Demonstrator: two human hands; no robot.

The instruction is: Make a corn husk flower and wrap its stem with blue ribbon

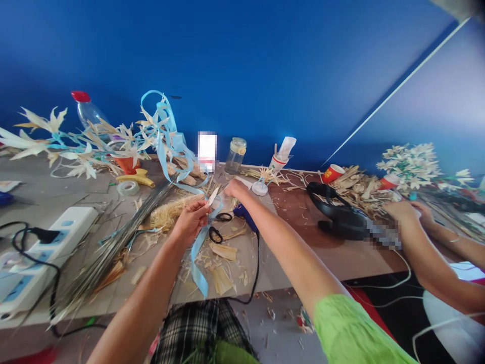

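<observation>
My left hand (191, 221) is closed in a pinch on a pale straw petal piece (212, 196) together with a light blue ribbon (197, 258) that hangs down from it over the table edge. My right hand (235, 188) reaches further out, fingers curled over something on the table that I cannot make out. Just below it lie a blue glue gun (245, 216) with a black cord and black-handled scissors (219, 226). Straw scraps (223, 251) litter the table under both hands.
A bundle of thin wires (113, 242) and a white power strip (45, 250) lie at left. Straw flowers (87, 144), a tape roll (128, 188), a jar (235, 154) and cups (332, 173) stand behind. Another person's hands (407, 211) work at right beside a black object (339, 212).
</observation>
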